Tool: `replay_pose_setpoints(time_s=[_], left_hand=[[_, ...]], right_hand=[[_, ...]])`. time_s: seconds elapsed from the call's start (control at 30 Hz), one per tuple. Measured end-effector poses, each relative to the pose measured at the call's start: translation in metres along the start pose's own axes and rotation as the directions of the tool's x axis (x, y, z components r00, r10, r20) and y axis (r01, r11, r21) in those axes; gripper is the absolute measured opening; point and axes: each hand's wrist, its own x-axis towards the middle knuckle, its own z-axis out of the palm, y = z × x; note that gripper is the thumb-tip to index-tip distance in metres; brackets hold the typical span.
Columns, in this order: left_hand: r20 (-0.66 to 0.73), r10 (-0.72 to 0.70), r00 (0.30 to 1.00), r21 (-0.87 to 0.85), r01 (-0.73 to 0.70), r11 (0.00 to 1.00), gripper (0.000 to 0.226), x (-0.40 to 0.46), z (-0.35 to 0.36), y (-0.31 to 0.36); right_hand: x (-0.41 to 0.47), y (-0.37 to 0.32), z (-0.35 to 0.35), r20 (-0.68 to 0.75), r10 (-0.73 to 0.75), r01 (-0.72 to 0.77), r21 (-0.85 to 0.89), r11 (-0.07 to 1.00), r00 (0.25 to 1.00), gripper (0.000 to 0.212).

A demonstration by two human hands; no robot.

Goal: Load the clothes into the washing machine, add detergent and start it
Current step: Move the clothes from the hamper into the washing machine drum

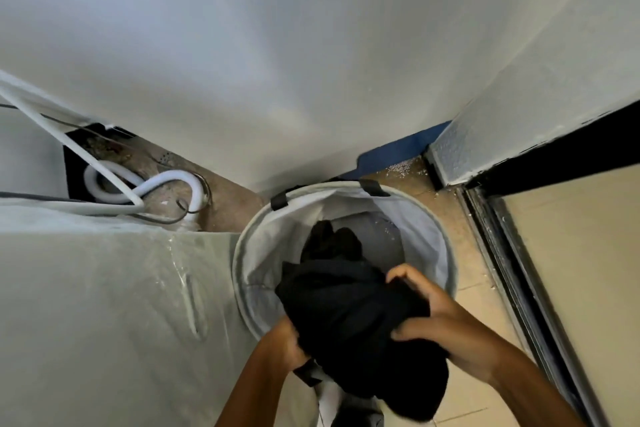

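A bundle of black clothes (349, 319) hangs over the near rim of a round grey laundry hamper (434, 253). My left hand (289, 343) grips the bundle from below on its left side. My right hand (436, 315) holds it from the right, fingers curled over the top of the cloth. More dark clothing (330, 243) lies deeper inside the hamper. The washing machine (104, 305), under a translucent plastic cover, fills the lower left, right beside the hamper.
White hoses (156, 184) and cables coil on the floor behind the machine, against the white wall. A dark sliding-door track (512, 270) runs along the right. Tan floor tiles (467, 291) show between the hamper and the track.
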Motion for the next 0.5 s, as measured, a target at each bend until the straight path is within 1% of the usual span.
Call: replay_pose_setpoints(time_s=[0.03, 0.07, 0.1, 0.13, 0.17, 0.2, 0.23, 0.27, 0.3, 0.33, 0.37, 0.43, 0.5], left_hand=[[0.039, -0.025, 0.999, -0.037, 0.026, 0.999, 0.04, -0.005, -0.003, 0.002], [0.037, -0.055, 0.998, -0.024, 0.056, 0.998, 0.038, -0.012, -0.007, 0.005], [0.053, -0.069, 0.996, -0.014, 0.07, 0.997, 0.037, -0.021, -0.011, 0.007], [0.056, -0.077, 0.995, 0.005, 0.077, 0.997, 0.038, -0.028, -0.015, 0.009], [0.078, -0.064, 0.995, 0.013, 0.063, 0.998, 0.044, -0.035, -0.02, 0.009], [0.056, -0.055, 0.997, 0.03, 0.054, 0.998, 0.049, -0.043, -0.023, 0.01], [0.08, -0.047, 0.996, 0.033, 0.044, 0.998, 0.05, -0.047, -0.028, 0.01], [0.098, -0.045, 0.994, 0.064, 0.039, 0.997, 0.047, -0.055, -0.029, 0.014], [0.091, -0.056, 0.994, 0.095, 0.048, 0.994, 0.044, -0.065, -0.026, 0.02], [0.095, -0.064, 0.993, 0.087, 0.056, 0.995, 0.052, -0.073, -0.024, 0.025], [0.119, -0.037, 0.992, 0.068, 0.03, 0.997, 0.053, -0.082, -0.023, 0.028], [0.11, 0.019, 0.994, 0.067, -0.027, 0.997, 0.049, -0.104, -0.021, 0.034], [0.086, 0.081, 0.993, 0.01, -0.082, 0.997, 0.048, -0.127, -0.023, 0.038]], right_hand=[[0.004, 0.001, -0.005, -0.084, -0.034, 0.028, -0.076, 0.997, 0.996, 0.049], [0.007, 0.002, -0.011, -0.139, -0.065, 0.041, -0.165, 0.985, 0.988, 0.058], [0.01, 0.002, -0.014, -0.17, -0.076, 0.034, -0.242, 0.97, 0.982, 0.071], [0.011, 0.002, -0.016, -0.158, -0.061, 0.019, -0.256, 0.967, 0.986, 0.086], [0.01, 0.0, -0.014, -0.117, -0.024, -0.001, -0.211, 0.977, 0.993, 0.101], [0.009, -0.003, -0.01, -0.062, 0.038, -0.045, -0.111, 0.993, 0.997, 0.112], [0.007, -0.008, -0.004, 0.004, 0.121, -0.121, 0.019, 0.993, 0.993, 0.116], [0.002, -0.012, 0.003, 0.063, 0.189, -0.197, 0.143, 0.97, 0.98, 0.109], [-0.003, -0.017, 0.014, 0.105, 0.221, -0.24, 0.231, 0.943, 0.97, 0.092], [-0.01, -0.022, 0.025, 0.126, 0.226, -0.253, 0.283, 0.925, 0.966, 0.078], [-0.018, -0.028, 0.036, 0.126, 0.22, -0.25, 0.327, 0.911, 0.967, 0.072], [-0.033, -0.04, 0.053, 0.071, 0.151, -0.167, 0.441, 0.882, 0.986, 0.078], [-0.049, -0.055, 0.062, -0.016, 0.03, -0.018, 0.487, 0.873, 0.999, 0.09]])
